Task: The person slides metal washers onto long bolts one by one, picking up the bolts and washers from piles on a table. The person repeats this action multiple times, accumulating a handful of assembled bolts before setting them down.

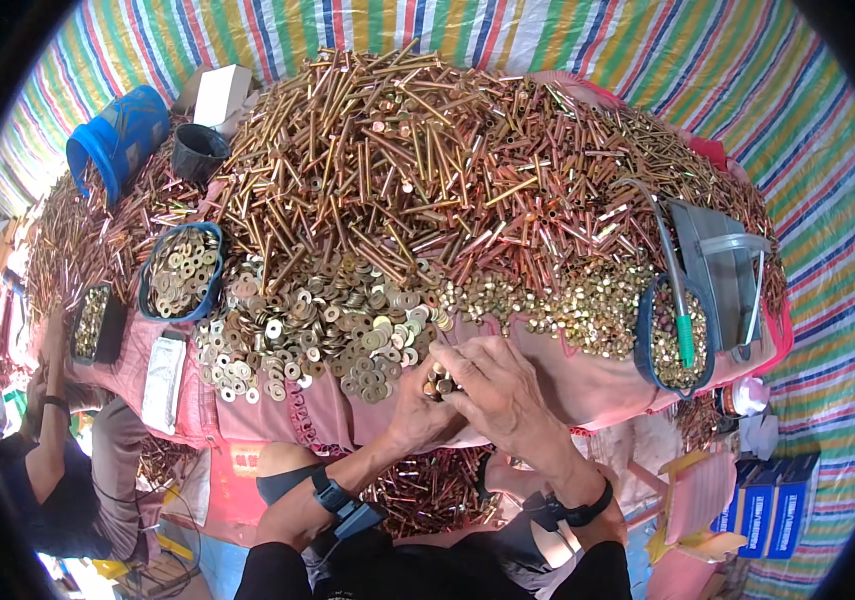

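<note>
My two hands meet at the near edge of a pink-covered table [598, 385]. My left hand [420, 412] is curled closed around a small cluster of brass-coloured nuts [438, 383]; whether bolts are attached to them is hidden. Over it, my right hand [500, 388] bends its fingers onto the same cluster. Just beyond my left hand spreads a heap of flat round washers [333, 320]. A heap of loose nuts [573, 305] lies beyond my right hand to the right. Behind both rises a large mound of long copper-coloured bolts and sleeves [398, 170].
At left stand a blue tray [145, 285] of washers, a black bucket [200, 153] and a tipped blue bucket [133, 145]. Rightward are a blue tray [645, 355] of nuts, a green-handled tool [686, 340] and a grey scoop [703, 240]. Another person's arm [48, 440] reaches in far left.
</note>
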Motion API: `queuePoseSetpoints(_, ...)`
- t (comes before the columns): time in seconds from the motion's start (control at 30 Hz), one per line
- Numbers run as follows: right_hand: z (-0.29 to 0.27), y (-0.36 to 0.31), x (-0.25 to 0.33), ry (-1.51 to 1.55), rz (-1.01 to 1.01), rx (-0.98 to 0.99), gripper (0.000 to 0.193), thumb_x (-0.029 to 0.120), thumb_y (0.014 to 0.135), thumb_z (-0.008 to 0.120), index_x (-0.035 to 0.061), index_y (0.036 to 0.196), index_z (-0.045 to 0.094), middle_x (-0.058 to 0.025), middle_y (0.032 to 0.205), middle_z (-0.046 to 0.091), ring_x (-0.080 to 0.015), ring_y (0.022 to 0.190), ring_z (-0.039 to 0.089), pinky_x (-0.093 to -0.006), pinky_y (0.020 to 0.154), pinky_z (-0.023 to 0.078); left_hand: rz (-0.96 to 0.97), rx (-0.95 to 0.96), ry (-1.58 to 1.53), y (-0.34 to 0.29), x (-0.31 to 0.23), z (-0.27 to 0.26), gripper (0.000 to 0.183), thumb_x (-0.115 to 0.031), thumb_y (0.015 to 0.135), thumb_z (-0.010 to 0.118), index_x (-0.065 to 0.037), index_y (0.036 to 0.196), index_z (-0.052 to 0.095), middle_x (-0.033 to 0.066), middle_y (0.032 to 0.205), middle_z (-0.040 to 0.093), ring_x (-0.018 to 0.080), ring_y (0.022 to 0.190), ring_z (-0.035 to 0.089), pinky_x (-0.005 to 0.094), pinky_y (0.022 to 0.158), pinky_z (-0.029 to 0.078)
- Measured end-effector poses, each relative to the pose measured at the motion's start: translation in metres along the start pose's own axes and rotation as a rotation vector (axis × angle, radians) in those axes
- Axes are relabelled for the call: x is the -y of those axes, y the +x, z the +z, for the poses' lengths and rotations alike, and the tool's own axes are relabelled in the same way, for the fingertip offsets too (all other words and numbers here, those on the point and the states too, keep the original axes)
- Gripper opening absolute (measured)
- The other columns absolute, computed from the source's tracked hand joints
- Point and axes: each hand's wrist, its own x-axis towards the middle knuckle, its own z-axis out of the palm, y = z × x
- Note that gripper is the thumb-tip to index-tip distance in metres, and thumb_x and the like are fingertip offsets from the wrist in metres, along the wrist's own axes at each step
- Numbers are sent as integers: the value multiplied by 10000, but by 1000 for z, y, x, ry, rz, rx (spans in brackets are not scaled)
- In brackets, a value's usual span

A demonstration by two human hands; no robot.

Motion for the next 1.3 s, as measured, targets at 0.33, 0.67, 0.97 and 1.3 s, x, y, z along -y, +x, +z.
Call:
queuePoseSetpoints(0.33,-3,0,19,-88,7,91,484,102,833,732,49,1302,627,-95,1146,640,-294,1006,619,-425,814,541,100,43,-132,-7,19,-3,314,-228,924,813,-23,1108,662,67,1105,675,165,987,633,335,850,521)
queuePoseSetpoints(0.67,16,-16,41,-158,212,59,434,167,890,748,38,1274,592,-137,1162,592,-342,955,684,-464,661,552,79,-6,208,-16,33,-5,497,-225,801,900,-4,1172,654,145,1142,697,242,1022,684,383,887,539)
queuePoseSetpoints(0.97,5,-11,21,30,126,152,198,85,951,639,-21,1107,579,-222,1102,559,-399,780,683,-488,653,552,91,-38,203,-13,41,-4,567,-253,848,878,3,1277,611,91,1128,690,172,1005,661,341,890,546)
queuePoseSetpoints(1.3,-29,-6,11,243,38,-129,265,4,886,759,-9,1137,673,-146,1042,664,-274,798,706,-373,661,580,-42,-157,-49,-7,23,8,387,-90,906,713,-8,1266,596,24,913,700,113,827,651,277,735,529)
